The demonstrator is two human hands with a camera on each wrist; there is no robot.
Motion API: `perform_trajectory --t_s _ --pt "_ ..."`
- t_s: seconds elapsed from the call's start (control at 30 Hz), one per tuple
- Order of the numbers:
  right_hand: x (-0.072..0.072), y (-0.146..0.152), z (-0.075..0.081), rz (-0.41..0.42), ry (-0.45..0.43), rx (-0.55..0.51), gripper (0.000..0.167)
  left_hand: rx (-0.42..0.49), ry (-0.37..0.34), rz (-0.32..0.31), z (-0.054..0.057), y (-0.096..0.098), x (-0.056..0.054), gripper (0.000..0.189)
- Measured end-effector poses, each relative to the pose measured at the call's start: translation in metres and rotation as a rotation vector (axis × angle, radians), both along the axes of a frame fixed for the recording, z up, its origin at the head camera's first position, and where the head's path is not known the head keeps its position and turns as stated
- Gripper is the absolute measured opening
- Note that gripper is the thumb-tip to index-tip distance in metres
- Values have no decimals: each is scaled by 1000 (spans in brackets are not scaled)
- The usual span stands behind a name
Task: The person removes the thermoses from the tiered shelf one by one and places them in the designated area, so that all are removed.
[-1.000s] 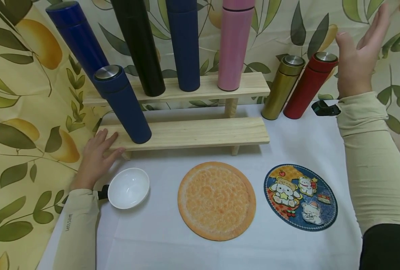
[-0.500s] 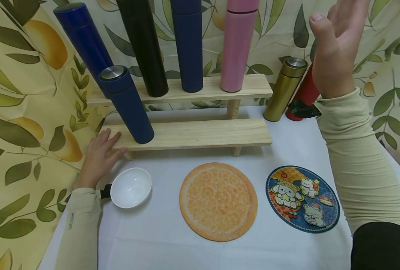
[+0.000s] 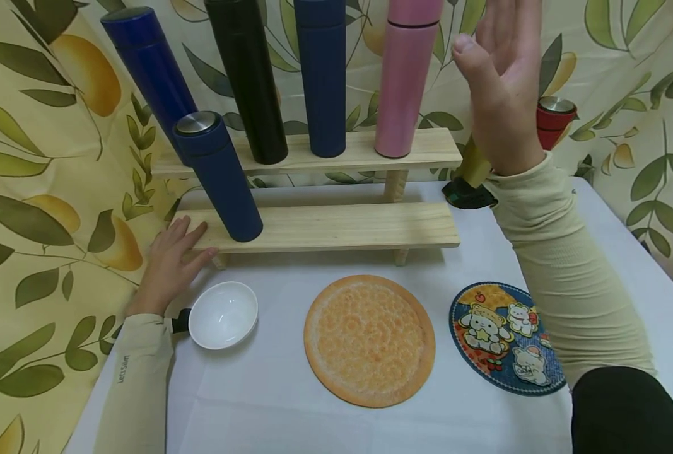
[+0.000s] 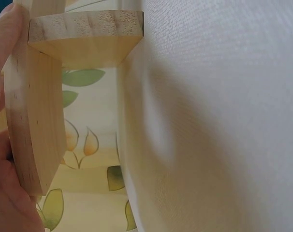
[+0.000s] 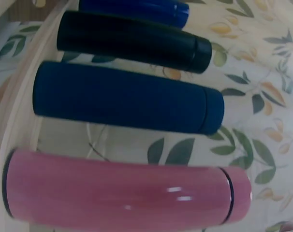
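Observation:
My left hand (image 3: pixel 168 268) rests on the left end of the lower shelf (image 3: pixel 342 224), fingers on top and thumb along the front edge. In the left wrist view, the board (image 4: pixel 33 121) and its leg are close to that hand. A short dark blue thermos (image 3: pixel 222 183) with a steel cap stands on this shelf. My right hand (image 3: pixel 503 101) is raised, its fingers extended, right of a pink thermos (image 3: pixel 409 88). It partly hides a gold thermos (image 3: pixel 474 164) and a red thermos (image 3: pixel 554 120). The right wrist view shows the upper row, the pink thermos nearest.
On the upper shelf (image 3: pixel 441 145) are also a navy thermos (image 3: pixel 325 88), a black thermos (image 3: pixel 251 88) and a glossy blue thermos (image 3: pixel 149 69). A white bowl (image 3: pixel 222 315), a round bread-patterned mat (image 3: pixel 370 340) and a cartoon mat (image 3: pixel 489 328) lie on the white cloth in front.
My right hand has moved left, from beyond the red thermos to near the pink one, and now covers part of the gold thermos. The left hand stays on the shelf end.

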State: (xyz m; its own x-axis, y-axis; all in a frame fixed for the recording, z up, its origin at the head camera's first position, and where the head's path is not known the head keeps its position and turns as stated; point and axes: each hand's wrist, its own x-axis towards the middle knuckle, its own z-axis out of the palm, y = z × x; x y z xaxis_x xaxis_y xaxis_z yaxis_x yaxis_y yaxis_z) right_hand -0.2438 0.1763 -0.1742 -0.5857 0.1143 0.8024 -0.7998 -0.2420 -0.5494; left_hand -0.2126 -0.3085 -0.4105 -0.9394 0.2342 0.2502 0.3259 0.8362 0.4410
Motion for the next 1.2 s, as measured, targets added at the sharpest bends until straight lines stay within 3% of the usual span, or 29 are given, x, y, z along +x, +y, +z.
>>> perform_trajectory --t_s 0.23,0.43,0.67,0.93,1.2 --pt "-7 -22 -15 46 72 122 87 -1 -5 8 0 -1 1 72" --pt "-9 -37 -31 30 54 270 86 -1 -1 5 -1 -1 1 72" --pt "-5 -60 -43 62 -30 317 86 4 3 5 -3 0 -1 72" --pt "-6 -89 -54 66 -26 407 87 7 22 2 -2 -1 1 71" --pt "-8 -114 -71 145 -159 477 93 1 18 3 -2 -2 0 71"
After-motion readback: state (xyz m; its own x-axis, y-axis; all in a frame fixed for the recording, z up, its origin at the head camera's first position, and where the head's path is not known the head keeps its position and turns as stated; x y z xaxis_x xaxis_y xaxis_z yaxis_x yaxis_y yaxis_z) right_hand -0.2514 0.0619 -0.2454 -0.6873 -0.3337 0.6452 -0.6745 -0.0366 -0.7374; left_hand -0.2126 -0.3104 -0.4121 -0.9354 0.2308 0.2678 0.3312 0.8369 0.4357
